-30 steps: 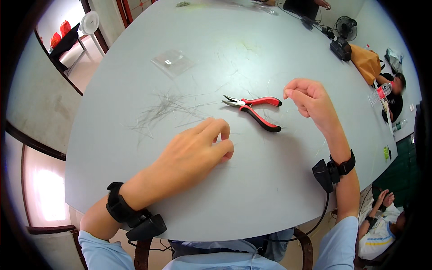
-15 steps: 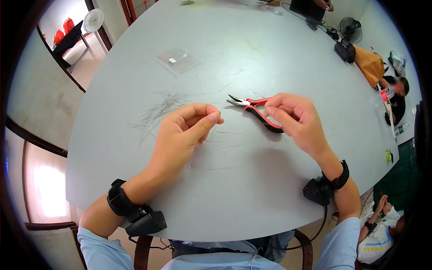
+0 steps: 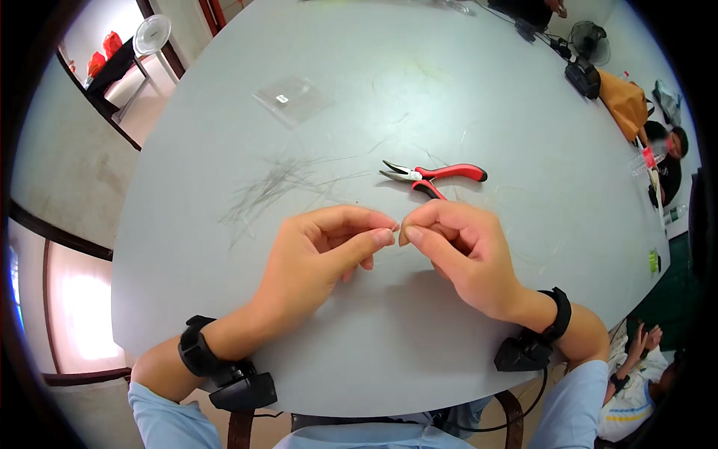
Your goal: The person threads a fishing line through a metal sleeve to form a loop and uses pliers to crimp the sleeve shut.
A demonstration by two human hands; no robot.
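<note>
My left hand (image 3: 314, 266) and my right hand (image 3: 467, 262) meet near the middle of the grey table (image 3: 389, 344), thumb and forefinger pinched, fingertips almost touching. A tiny thin piece, perhaps wire, shows at the left fingertips; what the right fingers hold is too small to make out. Just beyond them lie pliers (image 3: 449, 171) with red-and-black handles and bent jaws, one handle partly hidden by my right hand. Thin wires (image 3: 277, 187) lie scattered left of the pliers, and a small clear plastic bag (image 3: 288, 101) lies further back.
A small fan (image 3: 589, 41), black device (image 3: 582, 78) and yellow-brown bag (image 3: 621, 105) sit along the right side, with bottles (image 3: 643, 161). Other people are at the right: one in black (image 3: 666, 176), one in white (image 3: 628, 408). An open doorway with red bags (image 3: 112, 46) is at left.
My left hand has turned thumb-up and closed into a pinch. My right hand has moved left and toward me, so the two sets of fingertips are now close together.
</note>
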